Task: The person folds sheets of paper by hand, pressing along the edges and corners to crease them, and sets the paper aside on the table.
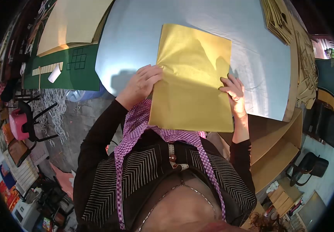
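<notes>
Head cam: can't tell what's under the flat rectangular yellow paper sheet (192, 100) at 1 o'clock. Left hand (142, 82), thumb hidden, holds its 9 o'clock edge, fingers curled narrow; right hand (234, 92), half-curled, grips 3 o'clock.

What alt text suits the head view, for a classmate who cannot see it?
A person's left hand and right hand hold opposite edges of rectangular yellow paper, partly over a pale blue work surface. Cream sheets lie at upper left; stacked yellowish sheets lie at upper right.
</notes>
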`<act>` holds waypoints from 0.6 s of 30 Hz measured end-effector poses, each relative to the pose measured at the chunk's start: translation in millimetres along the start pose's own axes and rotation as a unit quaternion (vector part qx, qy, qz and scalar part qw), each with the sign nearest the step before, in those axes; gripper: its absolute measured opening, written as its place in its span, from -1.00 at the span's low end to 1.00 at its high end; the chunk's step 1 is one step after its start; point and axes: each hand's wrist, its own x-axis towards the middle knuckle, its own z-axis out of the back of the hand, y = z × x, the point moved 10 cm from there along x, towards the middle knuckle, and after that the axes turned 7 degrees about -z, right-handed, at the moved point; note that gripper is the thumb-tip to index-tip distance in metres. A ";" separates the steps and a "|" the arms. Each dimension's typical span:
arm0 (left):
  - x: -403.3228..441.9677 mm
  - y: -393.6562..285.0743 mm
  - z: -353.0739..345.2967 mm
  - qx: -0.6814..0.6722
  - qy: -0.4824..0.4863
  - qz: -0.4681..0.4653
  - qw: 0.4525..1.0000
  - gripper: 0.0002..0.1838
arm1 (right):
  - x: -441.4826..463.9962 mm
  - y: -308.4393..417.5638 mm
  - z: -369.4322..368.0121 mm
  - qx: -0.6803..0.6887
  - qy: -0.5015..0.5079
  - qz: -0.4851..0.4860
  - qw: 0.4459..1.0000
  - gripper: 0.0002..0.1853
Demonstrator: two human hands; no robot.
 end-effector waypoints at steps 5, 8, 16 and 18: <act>-0.3 6.5 1.1 -0.048 -0.005 0.020 0.999 -0.74 | 13.7 10.5 11.1 0.001 -0.011 0.003 1.000 -0.89; 8.5 10.9 7.2 -0.102 -0.021 0.043 0.994 -0.78 | 16.8 -10.8 14.8 0.094 -0.035 -0.049 0.994 -0.91; 3.4 29.9 -2.3 -0.070 -0.007 0.141 0.988 -0.86 | 16.9 -44.6 5.7 0.226 -0.089 -0.201 0.949 -0.96; 1.8 37.3 -8.7 -0.071 0.019 0.187 0.980 -0.83 | 16.5 -45.9 6.6 0.208 -0.087 -0.222 0.949 -0.96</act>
